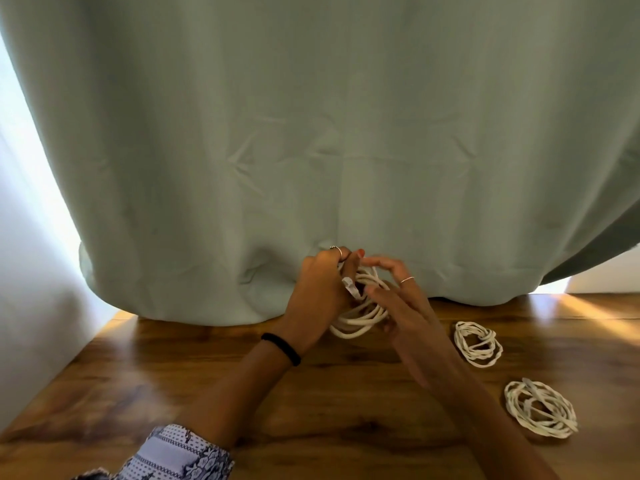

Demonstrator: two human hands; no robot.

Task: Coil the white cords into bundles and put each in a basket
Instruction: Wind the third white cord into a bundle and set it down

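A white cord (360, 318), wound into loops, hangs between both hands just above the wooden table (173, 368), close to the curtain. My left hand (320, 289) grips the loops, with a plug end showing by its thumb. My right hand (401, 299) touches the coil from the right, fingers spread and loosely bent; part of the coil is hidden behind it. Two finished coiled bundles lie flat on the table to the right: one (478, 344) further back, one (540, 408) nearer. No basket is in view.
A pale green curtain (311, 150) hangs down to the table's far edge and fills most of the view. A white wall (31, 289) borders the table on the left. Sunlight falls on the table's far right corner.
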